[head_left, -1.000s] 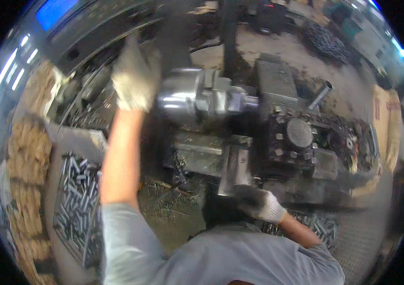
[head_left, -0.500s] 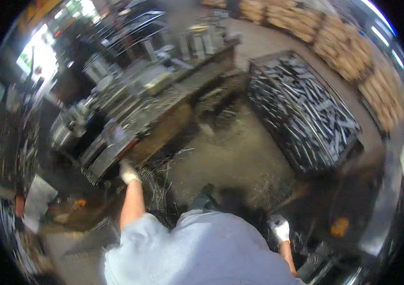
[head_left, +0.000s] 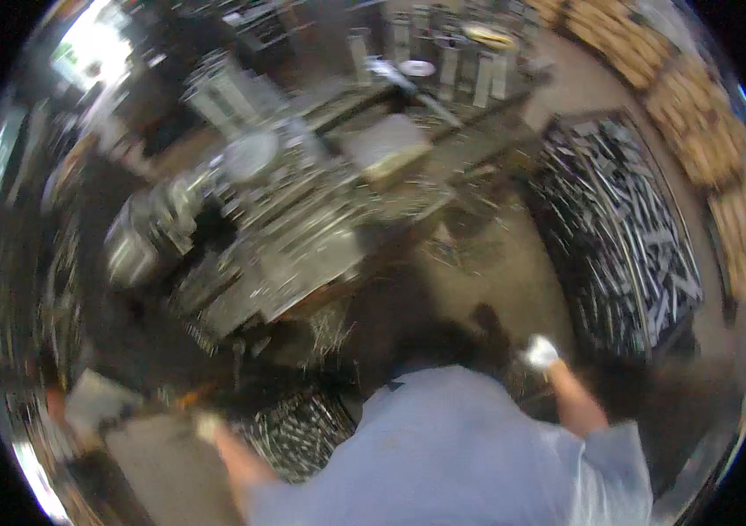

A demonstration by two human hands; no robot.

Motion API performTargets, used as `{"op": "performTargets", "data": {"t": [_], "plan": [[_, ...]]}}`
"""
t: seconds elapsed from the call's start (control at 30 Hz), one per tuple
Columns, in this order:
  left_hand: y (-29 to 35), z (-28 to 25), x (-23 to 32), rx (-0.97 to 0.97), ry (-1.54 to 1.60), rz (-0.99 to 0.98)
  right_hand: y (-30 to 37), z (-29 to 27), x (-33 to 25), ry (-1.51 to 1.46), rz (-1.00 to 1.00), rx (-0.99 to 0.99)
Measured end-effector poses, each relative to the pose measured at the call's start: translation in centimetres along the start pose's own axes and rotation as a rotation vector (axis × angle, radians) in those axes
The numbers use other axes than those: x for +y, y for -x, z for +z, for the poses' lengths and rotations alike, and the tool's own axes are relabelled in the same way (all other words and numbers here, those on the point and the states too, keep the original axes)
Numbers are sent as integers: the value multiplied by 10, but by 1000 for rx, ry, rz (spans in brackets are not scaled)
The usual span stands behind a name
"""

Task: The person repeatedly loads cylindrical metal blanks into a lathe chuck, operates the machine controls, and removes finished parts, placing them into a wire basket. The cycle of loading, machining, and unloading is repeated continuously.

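Observation:
My left hand, in a pale work glove, hangs low at the left, close to a crate of small metal pieces. It is blurred, and its fingers cannot be made out. My right hand, in a white glove, is out over the floor to the right, near the large bin of metal bars but apart from it. Motion smears its fingers too, and nothing shows in it. Ahead of me stands a long metal machine with a flat bed and a rounded metal part at its left end.
Upright metal blocks and a pale box stand on the machine's far part. Stacked tan bundles line the back right. Metal shavings hang by the machine's near edge. A grey sheet is at the left.
The view has swung, so the machine sits nearer the middle. My left hand has left the machine's near edge and dropped back; my right hand has come forward.

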State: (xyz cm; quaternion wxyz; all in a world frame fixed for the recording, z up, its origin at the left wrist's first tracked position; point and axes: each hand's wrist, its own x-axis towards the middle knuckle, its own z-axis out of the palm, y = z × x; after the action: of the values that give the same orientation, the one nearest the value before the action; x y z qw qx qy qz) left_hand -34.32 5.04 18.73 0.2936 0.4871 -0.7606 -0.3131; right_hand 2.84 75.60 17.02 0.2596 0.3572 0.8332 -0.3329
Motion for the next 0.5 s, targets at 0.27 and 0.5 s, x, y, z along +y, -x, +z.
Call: {"op": "performTargets", "data": {"t": [0.27, 0.5], "plan": [[202, 137, -61, -679, -885, 740, -75, -50, 65, -46, 11, 36], [471, 213, -74, -1419, -1218, 1585, -110, -168, 176, -438, 158, 406]]}}
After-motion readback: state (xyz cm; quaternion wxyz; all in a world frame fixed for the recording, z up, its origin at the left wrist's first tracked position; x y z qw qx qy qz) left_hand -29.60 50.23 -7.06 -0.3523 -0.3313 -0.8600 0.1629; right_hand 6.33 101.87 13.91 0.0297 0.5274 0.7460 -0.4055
